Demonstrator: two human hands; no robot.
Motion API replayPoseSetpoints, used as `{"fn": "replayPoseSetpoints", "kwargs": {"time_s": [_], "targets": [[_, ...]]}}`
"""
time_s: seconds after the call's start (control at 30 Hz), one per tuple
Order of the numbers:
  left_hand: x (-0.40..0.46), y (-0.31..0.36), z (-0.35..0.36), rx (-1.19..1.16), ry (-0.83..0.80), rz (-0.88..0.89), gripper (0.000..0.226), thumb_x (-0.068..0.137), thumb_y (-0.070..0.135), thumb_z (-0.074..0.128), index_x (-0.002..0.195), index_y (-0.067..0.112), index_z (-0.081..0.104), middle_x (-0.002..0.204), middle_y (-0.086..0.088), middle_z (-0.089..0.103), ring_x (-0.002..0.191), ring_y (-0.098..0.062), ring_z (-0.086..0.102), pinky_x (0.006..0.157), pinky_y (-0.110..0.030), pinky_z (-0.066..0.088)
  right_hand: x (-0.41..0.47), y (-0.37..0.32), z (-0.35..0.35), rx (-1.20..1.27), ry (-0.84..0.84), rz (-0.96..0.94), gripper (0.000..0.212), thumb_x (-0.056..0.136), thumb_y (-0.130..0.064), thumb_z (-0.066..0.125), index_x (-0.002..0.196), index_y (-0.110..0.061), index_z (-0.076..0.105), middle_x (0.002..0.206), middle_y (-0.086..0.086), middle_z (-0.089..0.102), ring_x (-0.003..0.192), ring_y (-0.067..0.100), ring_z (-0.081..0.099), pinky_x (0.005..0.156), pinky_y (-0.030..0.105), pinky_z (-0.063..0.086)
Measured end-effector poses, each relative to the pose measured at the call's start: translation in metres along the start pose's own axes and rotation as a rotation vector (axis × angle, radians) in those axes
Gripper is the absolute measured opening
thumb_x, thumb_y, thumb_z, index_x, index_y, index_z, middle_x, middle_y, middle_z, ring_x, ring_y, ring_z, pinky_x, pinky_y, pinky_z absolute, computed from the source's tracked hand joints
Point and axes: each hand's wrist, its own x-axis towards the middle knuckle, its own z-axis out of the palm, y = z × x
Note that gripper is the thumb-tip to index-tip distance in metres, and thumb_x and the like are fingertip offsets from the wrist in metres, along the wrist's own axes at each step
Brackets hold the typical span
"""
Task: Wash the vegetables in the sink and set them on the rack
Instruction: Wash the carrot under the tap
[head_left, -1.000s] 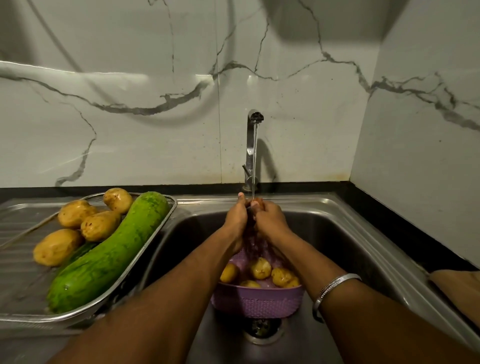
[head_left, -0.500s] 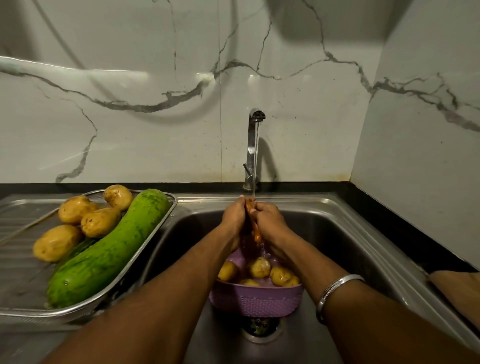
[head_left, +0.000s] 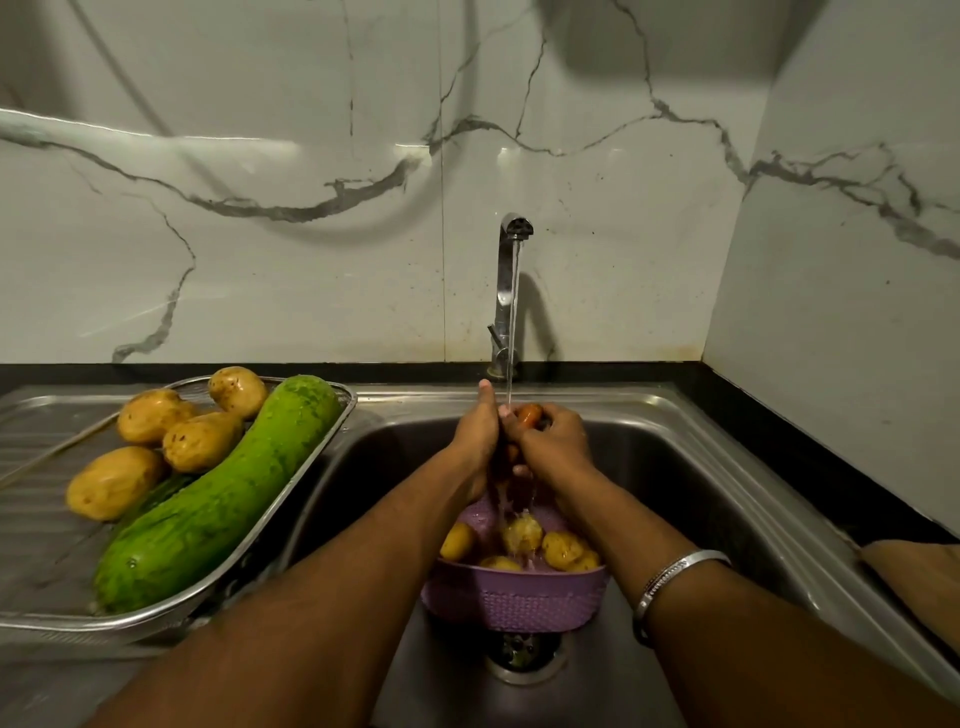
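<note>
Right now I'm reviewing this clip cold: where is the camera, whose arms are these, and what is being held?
The single camera sits on the person's head, looking down at their arms. The left hand and right hand share a grip on an orange vegetable, probably a carrot, under the running tap. Below, a purple basket in the sink holds potatoes. On the left, the rack carries four potatoes and a green gourd.

Dim, glare streaks the wall (head_left: 156, 136), edges warped.
</note>
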Motion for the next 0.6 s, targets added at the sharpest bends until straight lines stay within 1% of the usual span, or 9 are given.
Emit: {"fn": "replayPoseSetpoints", "kwargs": {"time_s": [0.03, 0.1, 0.23, 0.3, 0.37, 0.43, 0.47, 0.53, 0.6], "targets": [[-0.001, 0.000, 0.001, -0.009, -0.011, -0.015, 0.063, 0.102, 0.063, 0.024, 0.109, 0.017, 0.067, 0.099, -0.012, 0.072, 0.093, -0.025, 0.067, 0.072, -0.038, 0.057, 0.000, 0.000, 0.000, 0.022, 0.013, 0.000, 0.025, 0.091, -0.034, 0.074, 0.108, -0.017, 0.066, 0.101, 0.007, 0.072, 0.089, 0.022, 0.072, 0.060, 0.028, 0.061], [0.002, 0.000, 0.001, 0.005, -0.023, -0.029, 0.065, 0.102, 0.064, 0.023, 0.109, 0.017, 0.067, 0.100, -0.012, 0.071, 0.093, -0.025, 0.067, 0.073, -0.038, 0.058, 0.000, -0.001, 0.000, 0.023, 0.027, -0.011, 0.025, 0.092, -0.034, 0.072, 0.108, -0.015, 0.066, 0.102, 0.008, 0.071, 0.089, 0.022, 0.072, 0.059, 0.028, 0.060], [0.003, 0.001, 0.000, 0.036, 0.002, -0.038, 0.064, 0.101, 0.064, 0.024, 0.106, 0.016, 0.065, 0.098, -0.010, 0.067, 0.092, -0.024, 0.063, 0.066, -0.036, 0.050, -0.001, -0.001, 0.004, -0.035, 0.026, -0.022, 0.011, 0.095, -0.029, 0.068, 0.101, -0.020, 0.065, 0.100, 0.003, 0.069, 0.093, 0.020, 0.068, 0.073, 0.039, 0.064], [0.001, 0.001, 0.000, 0.049, 0.001, -0.041, 0.067, 0.100, 0.067, 0.023, 0.107, 0.015, 0.065, 0.101, -0.010, 0.066, 0.094, -0.024, 0.062, 0.067, -0.036, 0.049, -0.001, 0.000, 0.005, -0.033, 0.014, -0.015, 0.007, 0.095, -0.027, 0.068, 0.098, -0.021, 0.065, 0.099, 0.002, 0.069, 0.093, 0.020, 0.068, 0.077, 0.042, 0.064], [0.000, 0.002, -0.001, 0.047, 0.001, -0.034, 0.073, 0.097, 0.072, 0.022, 0.115, 0.015, 0.064, 0.109, -0.011, 0.066, 0.100, -0.025, 0.061, 0.079, -0.040, 0.051, 0.001, 0.000, 0.005, -0.011, -0.010, -0.020, 0.006, 0.096, -0.027, 0.068, 0.098, -0.022, 0.065, 0.098, 0.001, 0.069, 0.094, 0.019, 0.068, 0.082, 0.042, 0.062], [-0.001, 0.004, -0.003, 0.047, -0.004, -0.018, 0.078, 0.095, 0.074, 0.020, 0.120, 0.015, 0.064, 0.113, -0.010, 0.066, 0.105, -0.026, 0.060, 0.093, -0.046, 0.047, 0.001, 0.001, 0.006, 0.005, -0.062, -0.016, 0.008, 0.098, -0.026, 0.065, 0.105, -0.024, 0.066, 0.102, 0.000, 0.069, 0.097, 0.018, 0.067, 0.088, 0.043, 0.060], [-0.001, 0.005, -0.004, 0.054, -0.001, -0.010, 0.077, 0.096, 0.074, 0.018, 0.116, 0.016, 0.065, 0.111, -0.009, 0.066, 0.104, -0.025, 0.060, 0.095, -0.047, 0.045, 0.000, 0.001, 0.007, 0.002, -0.098, -0.018, 0.011, 0.099, -0.024, 0.063, 0.110, -0.024, 0.066, 0.104, 0.001, 0.069, 0.099, 0.018, 0.066, 0.090, 0.043, 0.059], [-0.001, 0.006, -0.005, 0.063, 0.019, -0.013, 0.074, 0.097, 0.073, 0.017, 0.098, 0.018, 0.066, 0.102, -0.007, 0.066, 0.098, -0.023, 0.061, 0.089, -0.042, 0.046, -0.002, 0.002, 0.010, -0.026, -0.157, -0.046, 0.017, 0.101, -0.020, 0.059, 0.116, -0.024, 0.066, 0.108, 0.002, 0.069, 0.102, 0.018, 0.066, 0.089, 0.039, 0.059], [0.003, 0.004, -0.003, 0.080, 0.015, -0.031, 0.071, 0.097, 0.072, 0.017, 0.090, 0.020, 0.065, 0.102, -0.009, 0.068, 0.100, -0.025, 0.062, 0.087, -0.041, 0.048, -0.003, 0.005, 0.009, -0.079, -0.155, -0.085, 0.020, 0.102, -0.016, 0.056, 0.119, -0.023, 0.065, 0.107, -0.001, 0.067, 0.097, 0.014, 0.064, 0.078, 0.028, 0.055]]}}
